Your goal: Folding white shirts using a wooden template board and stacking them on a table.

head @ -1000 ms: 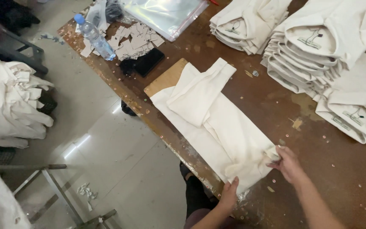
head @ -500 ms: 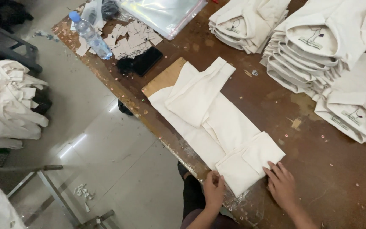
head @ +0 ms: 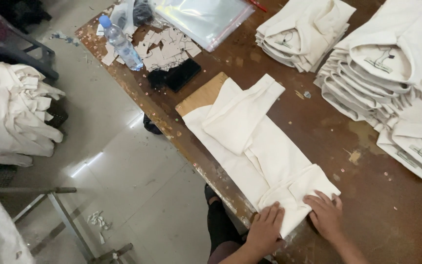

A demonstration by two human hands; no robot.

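Cream cotton garment (head: 257,146) lies folded lengthwise on the brown worktop (head: 367,205), running from 11 o'clock down to 5 o'clock, its near end doubled back into a flap right at the worktop's edge.

Head view: left hand (head: 265,233) flat on the flap's near corner, fingers spread, nothing clamped. Right hand (head: 326,215) presses the flap's 4 o'clock side, palm down, grip open as well.

Risks, as I judge them: the folded end sits flush with the worktop's edge (chipped, rough-looking wood there), so a push toward 7 o'clock could slide cloth off the edge or snag it. The flap looks uneven; lifting either palm early may let it spring open. The folded sleeve (head: 240,115) at 11 o'clock lies loose and could shift if the cloth is dragged. Small specks scattered over the worktop might mark the pale fabric.

Around: a tan folding board (head: 202,94) peeks out under the garment's far end. Black pouch (head: 181,74) and a scatter of card tags (head: 164,46) at 11 o'clock, water bottle (head: 120,43) beyond them near the corner. Clear plastic bag (head: 201,17) at 12. Stacks of folded garments (head: 382,73) at 1 to 3 o'clock, well apart from the hands. Heap of unfolded cloth (head: 10,117) off the worktop at 9 o'clock. Nothing stands between the hands and the flap.
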